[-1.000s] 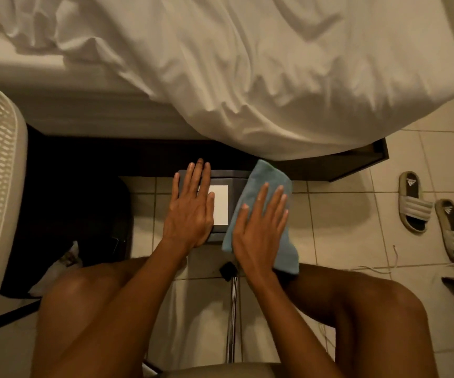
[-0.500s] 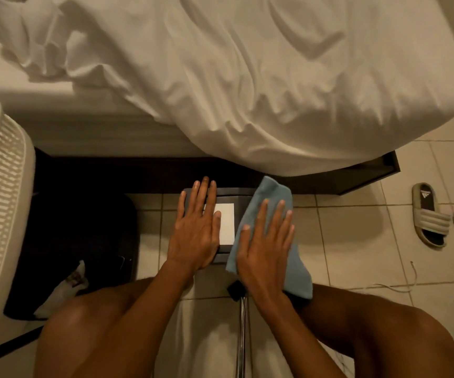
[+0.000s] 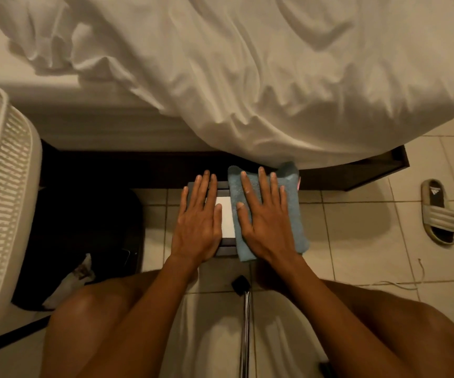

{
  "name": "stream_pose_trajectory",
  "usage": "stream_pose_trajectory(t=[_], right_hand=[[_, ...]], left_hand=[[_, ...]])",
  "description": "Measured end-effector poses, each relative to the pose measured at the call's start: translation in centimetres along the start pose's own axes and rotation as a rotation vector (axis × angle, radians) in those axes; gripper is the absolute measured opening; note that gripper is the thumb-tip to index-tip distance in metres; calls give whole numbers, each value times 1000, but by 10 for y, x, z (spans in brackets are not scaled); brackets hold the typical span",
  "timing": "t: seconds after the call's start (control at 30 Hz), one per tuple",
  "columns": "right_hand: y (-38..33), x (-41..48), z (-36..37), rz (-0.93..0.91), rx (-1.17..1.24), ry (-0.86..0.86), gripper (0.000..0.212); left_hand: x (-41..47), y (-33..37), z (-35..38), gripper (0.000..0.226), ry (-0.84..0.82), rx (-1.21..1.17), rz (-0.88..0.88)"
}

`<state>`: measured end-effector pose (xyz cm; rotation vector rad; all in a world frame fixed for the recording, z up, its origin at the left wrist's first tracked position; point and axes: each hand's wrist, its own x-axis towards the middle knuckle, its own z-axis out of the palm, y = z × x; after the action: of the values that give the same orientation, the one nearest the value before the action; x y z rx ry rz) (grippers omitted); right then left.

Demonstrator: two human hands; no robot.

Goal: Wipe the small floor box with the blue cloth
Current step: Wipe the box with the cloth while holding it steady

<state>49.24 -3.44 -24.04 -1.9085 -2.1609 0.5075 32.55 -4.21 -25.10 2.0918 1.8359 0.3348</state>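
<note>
**Cloth pushed forward across the box**

The right hand (image 3: 265, 214) slid away from the person, toward the bed frame (image 3: 356, 173), carrying the blue cloth (image 3: 291, 214) with it. A second earlier the cloth hung off the near right edge of the small floor box (image 3: 224, 249) and trailed down toward the knee; it then lay flatter and squarer on the box's right side, its far end reaching under the white sheet (image 3: 274, 91). The hand's fingers spread wider. The left hand (image 3: 197, 222) also shifted slightly forward, covering more of the box's white label (image 3: 225, 216).
</note>
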Motion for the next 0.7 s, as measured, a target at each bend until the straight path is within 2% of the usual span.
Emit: stream_pose_trajectory(t=[0.13, 0.3, 0.47, 0.7], right_hand=[[-1, 3, 1, 73, 32, 34, 64], [1, 12, 5, 191, -1, 78, 63], [5, 18, 8, 223, -22, 68, 64], [-8, -30, 4, 235, 8, 39, 68]], left_hand=[[-4, -5, 1, 61, -15, -45, 2], [-8, -3, 0, 65, -23, 14, 32], [-1, -1, 3, 64, -58, 35, 163], [3, 12, 7, 61, -3, 37, 40]])
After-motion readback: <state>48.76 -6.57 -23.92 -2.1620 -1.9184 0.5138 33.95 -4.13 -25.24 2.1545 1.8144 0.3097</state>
